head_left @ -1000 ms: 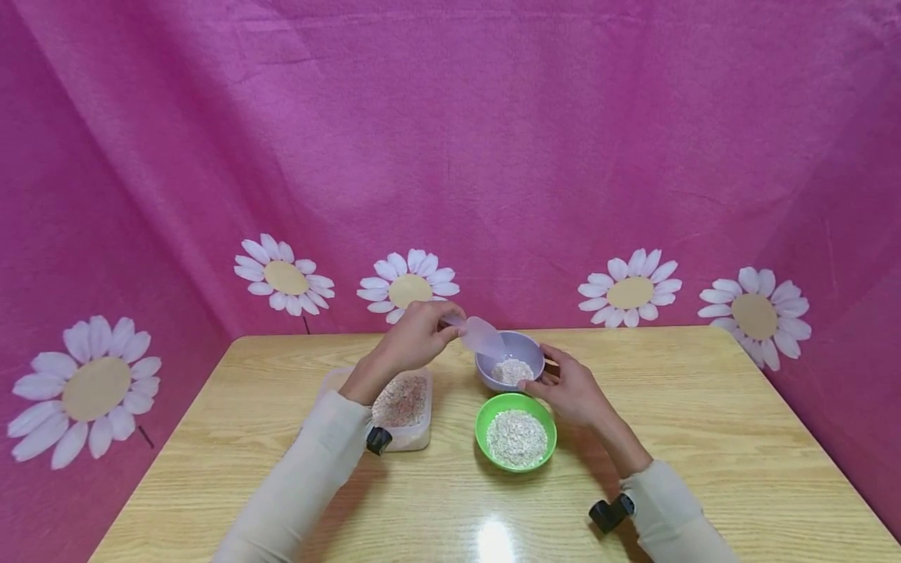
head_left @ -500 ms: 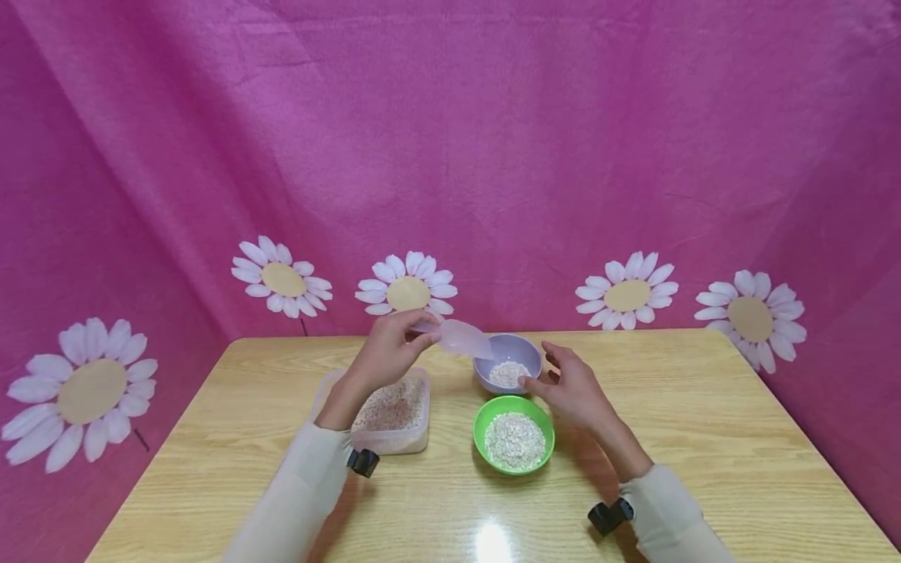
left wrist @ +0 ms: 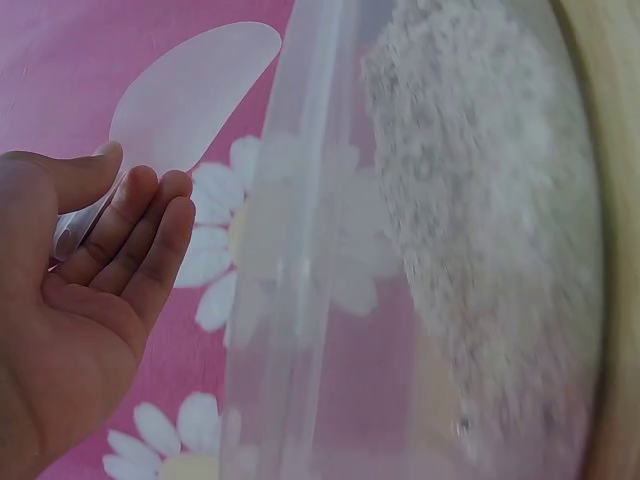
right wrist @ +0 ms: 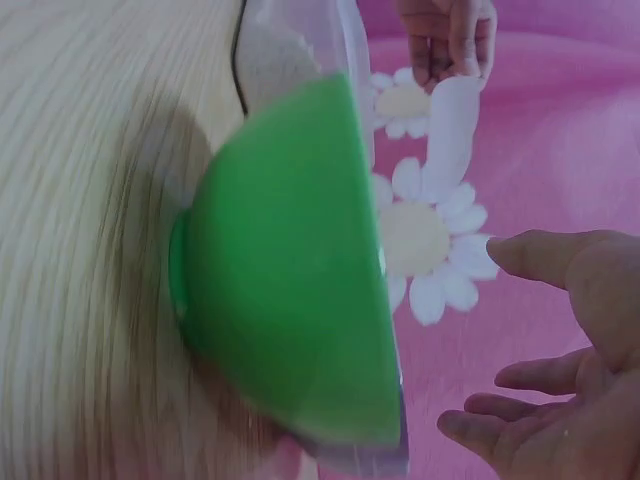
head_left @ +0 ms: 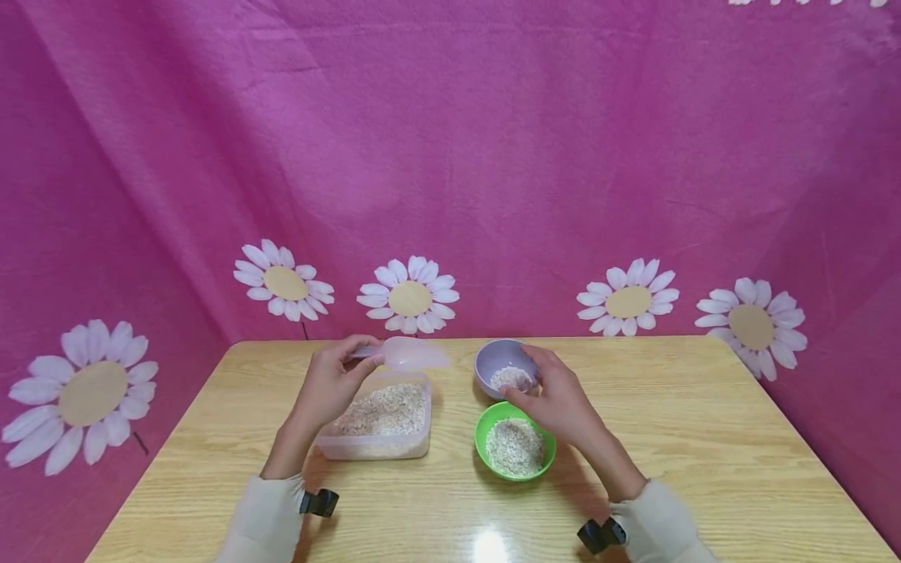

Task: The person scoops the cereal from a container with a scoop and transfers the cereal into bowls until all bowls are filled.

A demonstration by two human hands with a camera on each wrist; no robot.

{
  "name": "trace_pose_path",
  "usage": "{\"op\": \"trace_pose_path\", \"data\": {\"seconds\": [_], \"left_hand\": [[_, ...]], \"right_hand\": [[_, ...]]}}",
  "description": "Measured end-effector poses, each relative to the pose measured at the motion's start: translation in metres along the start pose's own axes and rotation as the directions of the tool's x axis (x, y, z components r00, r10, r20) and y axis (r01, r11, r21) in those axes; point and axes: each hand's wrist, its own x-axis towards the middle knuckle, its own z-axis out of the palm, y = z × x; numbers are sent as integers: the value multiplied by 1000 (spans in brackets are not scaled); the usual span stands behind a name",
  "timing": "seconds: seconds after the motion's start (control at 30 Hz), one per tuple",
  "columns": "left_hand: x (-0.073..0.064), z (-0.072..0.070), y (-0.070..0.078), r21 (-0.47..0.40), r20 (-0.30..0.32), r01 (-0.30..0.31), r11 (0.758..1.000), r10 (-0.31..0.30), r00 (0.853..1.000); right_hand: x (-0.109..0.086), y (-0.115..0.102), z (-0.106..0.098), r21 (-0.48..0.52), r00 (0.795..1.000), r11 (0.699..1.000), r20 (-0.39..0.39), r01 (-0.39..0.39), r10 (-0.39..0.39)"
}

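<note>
Pinched by its handle, a translucent pale pink scoop (head_left: 414, 354) is in my left hand (head_left: 334, 383), above the back of a clear plastic tub (head_left: 373, 449) of oat-like flakes. The left wrist view shows the scoop's blade (left wrist: 195, 95) with no flakes visible on it. My right hand (head_left: 563, 397) hovers at the right rim of a purple bowl (head_left: 497, 357), which holds a small heap of pale flakes. In the right wrist view its fingers (right wrist: 540, 258) are spread and hold nothing. A fuller green bowl (head_left: 517, 475) stands just in front of the purple one.
All the containers stand on a light wooden table (head_left: 704, 438). A pink cloth with daisies (head_left: 628, 301) hangs behind and at both sides. The tub is left of the bowls, with a strip of tabletop between.
My left hand has carried the scoop leftward, away from the purple bowl to over the tub. The right hand has shifted slightly left over the bowl's rim.
</note>
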Motion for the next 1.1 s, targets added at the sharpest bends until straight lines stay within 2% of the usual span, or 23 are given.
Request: {"op": "trace_pose_path", "data": {"seconds": [0.4, 0.57, 0.7, 0.9, 1.1], "left_hand": [[-27, -36, -21, 101, -40, 2, 995, 2, 999], [-37, -48, -30, 163, -42, -4, 987, 11, 999], [-42, -55, -36, 204, -15, 2, 979, 1, 1000], [-44, -67, -41, 261, 33, -31, 965, 24, 999], [-36, -76, -42, 291, 80, -123, 949, 104, 991]], "right_hand": [[-4, -34, 38, -6, 995, 1000, 96, 12, -11], [-6, -44, 54, 61, 994, 998, 109, 24, -31], [-9, -51, 66, 93, 990, 995, 135, 26, -39], [-11, -59, 81, 51, 984, 997, 167, 50, -58], [-11, -65, 90, 51, 980, 998, 193, 47, -56]]}}
